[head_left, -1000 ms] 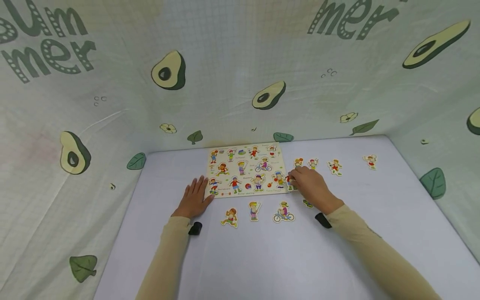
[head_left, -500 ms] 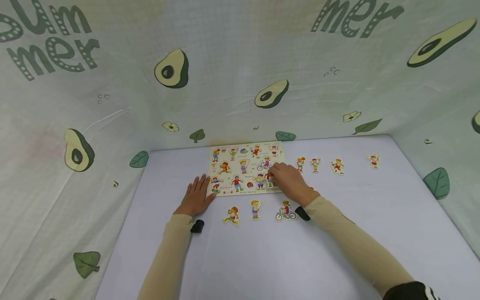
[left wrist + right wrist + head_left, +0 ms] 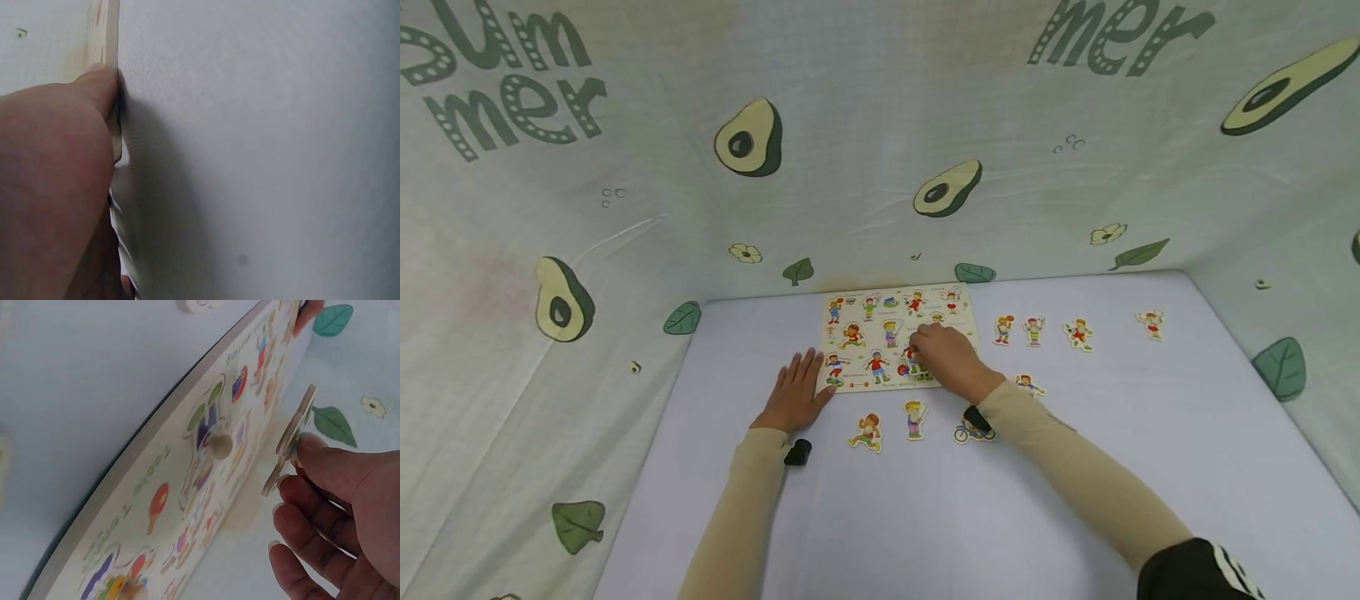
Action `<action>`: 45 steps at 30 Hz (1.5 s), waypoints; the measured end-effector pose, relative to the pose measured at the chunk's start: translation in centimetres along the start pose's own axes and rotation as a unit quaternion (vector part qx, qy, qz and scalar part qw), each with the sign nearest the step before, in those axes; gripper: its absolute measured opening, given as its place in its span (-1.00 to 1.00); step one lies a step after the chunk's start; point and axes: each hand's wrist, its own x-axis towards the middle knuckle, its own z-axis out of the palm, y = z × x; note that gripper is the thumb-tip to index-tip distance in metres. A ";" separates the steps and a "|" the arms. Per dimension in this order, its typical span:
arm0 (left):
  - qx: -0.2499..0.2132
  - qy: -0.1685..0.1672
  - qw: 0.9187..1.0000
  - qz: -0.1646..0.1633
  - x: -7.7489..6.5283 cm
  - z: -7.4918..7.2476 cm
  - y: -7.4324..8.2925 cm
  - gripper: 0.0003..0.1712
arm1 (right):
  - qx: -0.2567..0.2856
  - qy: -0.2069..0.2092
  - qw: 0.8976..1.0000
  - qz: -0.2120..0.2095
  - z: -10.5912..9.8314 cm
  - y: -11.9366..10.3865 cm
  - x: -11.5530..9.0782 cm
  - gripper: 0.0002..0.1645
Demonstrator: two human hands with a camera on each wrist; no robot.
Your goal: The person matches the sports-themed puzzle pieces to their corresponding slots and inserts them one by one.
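A cream peg-puzzle board [image 3: 870, 337] with printed sports figures lies at the back of the table. My left hand [image 3: 796, 392] rests flat on the table at its left edge, fingers spread. In the left wrist view the thumb [image 3: 100, 84] lies against the wooden edge. Over the board's right half, my right hand [image 3: 953, 358] pinches a figure-shaped puzzle piece [image 3: 289, 440] between thumb and fingers. It shows edge-on in the right wrist view, held off the board. A piece with a wooden knob [image 3: 222, 447] sits in the board, close to that hand.
In front of the board lie a runner piece [image 3: 867, 432], a bat-holding figure [image 3: 914, 420] and a partly covered cyclist [image 3: 973, 429]. Right of it are several figure pieces [image 3: 1078, 334], one [image 3: 1151, 324] farthest out. My right sleeve partly hides a skateboarder piece [image 3: 1027, 383].
My right hand has carried the puzzle piece leftward from the board's right edge to above the board. The left hand has stayed in place. The head view has shifted slightly.
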 end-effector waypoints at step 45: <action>-0.001 -0.006 1.000 -0.009 -0.2 -0.3 0.5 -0.11 | -0.022 -0.116 0.993 -0.020 3.3 -4.2 5.3 -0.77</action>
